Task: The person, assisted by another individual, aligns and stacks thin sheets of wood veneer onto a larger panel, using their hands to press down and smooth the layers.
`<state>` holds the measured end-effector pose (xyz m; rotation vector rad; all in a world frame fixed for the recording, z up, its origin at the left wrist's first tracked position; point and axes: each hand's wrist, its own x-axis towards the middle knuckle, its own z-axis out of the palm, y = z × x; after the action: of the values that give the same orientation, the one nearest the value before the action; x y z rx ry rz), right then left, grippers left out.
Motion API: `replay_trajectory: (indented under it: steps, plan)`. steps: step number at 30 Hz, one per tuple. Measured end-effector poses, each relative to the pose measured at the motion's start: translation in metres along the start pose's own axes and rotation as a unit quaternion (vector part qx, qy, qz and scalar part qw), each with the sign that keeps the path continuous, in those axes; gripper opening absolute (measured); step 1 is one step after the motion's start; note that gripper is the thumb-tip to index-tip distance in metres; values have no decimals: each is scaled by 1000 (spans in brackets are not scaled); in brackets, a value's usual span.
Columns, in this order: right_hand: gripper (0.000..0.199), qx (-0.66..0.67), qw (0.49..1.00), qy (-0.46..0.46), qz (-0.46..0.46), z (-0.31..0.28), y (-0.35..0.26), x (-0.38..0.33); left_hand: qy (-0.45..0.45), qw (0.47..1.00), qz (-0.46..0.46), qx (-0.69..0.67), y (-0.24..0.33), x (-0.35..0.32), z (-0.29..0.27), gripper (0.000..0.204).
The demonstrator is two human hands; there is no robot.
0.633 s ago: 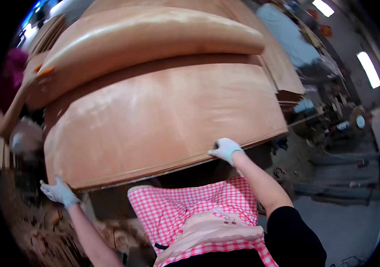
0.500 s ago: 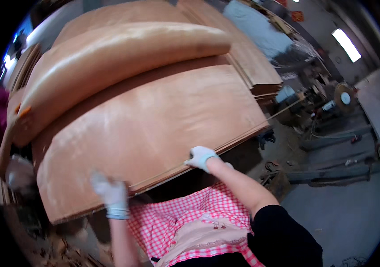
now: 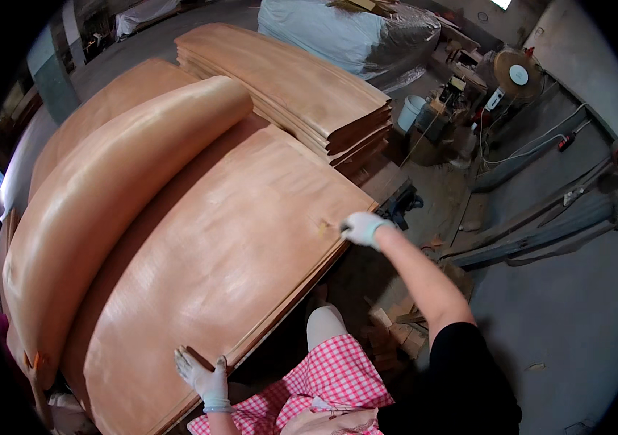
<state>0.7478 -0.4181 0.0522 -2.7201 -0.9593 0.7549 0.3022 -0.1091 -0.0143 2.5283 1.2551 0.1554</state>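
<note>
My left hand (image 3: 205, 377), in a white glove, lies on a wide reddish-brown wood veneer sheet (image 3: 200, 275) at its front edge, fingers spread and thumb apart. Near the sheet's right corner, my gloved right hand (image 3: 364, 230) has its fingers curled closed at the edge. Whatever it holds, if anything, is hidden. A small yellowish patch (image 3: 323, 228) shows on the veneer beside these fingers. The sheet tops a stack with thin layered edges. Behind it, a large veneer sheet (image 3: 135, 181) is rolled over in a long curl.
Another veneer stack (image 3: 294, 87) stands at the far right, before a plastic-covered pile (image 3: 323, 36). A co-worker's hand (image 3: 36, 366) is at the curl's left end. Right of the stack are a white bucket (image 3: 411, 111), a round disc on a machine (image 3: 518, 75) and wood scraps (image 3: 403, 330).
The view has turned rightward. My right hand has moved along the edge to the sheet's right corner. My left hand, blurred before, now rests spread on the veneer.
</note>
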Motion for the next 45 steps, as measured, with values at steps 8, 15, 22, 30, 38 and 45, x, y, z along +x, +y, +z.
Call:
replay_trajectory:
  steps: [8, 15, 22, 30, 38, 45]
  plan:
    - [39, 44, 977, 63, 199, -9, 110, 38, 0, 1000, 10, -2, -5, 0, 2, 111]
    - [32, 297, 861, 348, 222, 48, 64, -3, 33, 999, 4, -17, -9, -11, -3, 101]
    - [29, 366, 917, 62, -149, 126, -188, -137, 34, 929, 192, -315, 106, -73, -55, 35]
    - [37, 530, 795, -95, -278, 148, -312, -220, 4, 844, 102, -526, 42, -129, -82, 16]
    - [49, 447, 845, -129, -265, 168, -351, -225, -21, 755, -30, -654, -6, -155, -71, 12]
    - [14, 93, 956, -24, -278, 126, -339, -197, 190, 675, -162, -694, -95, -140, -78, 10]
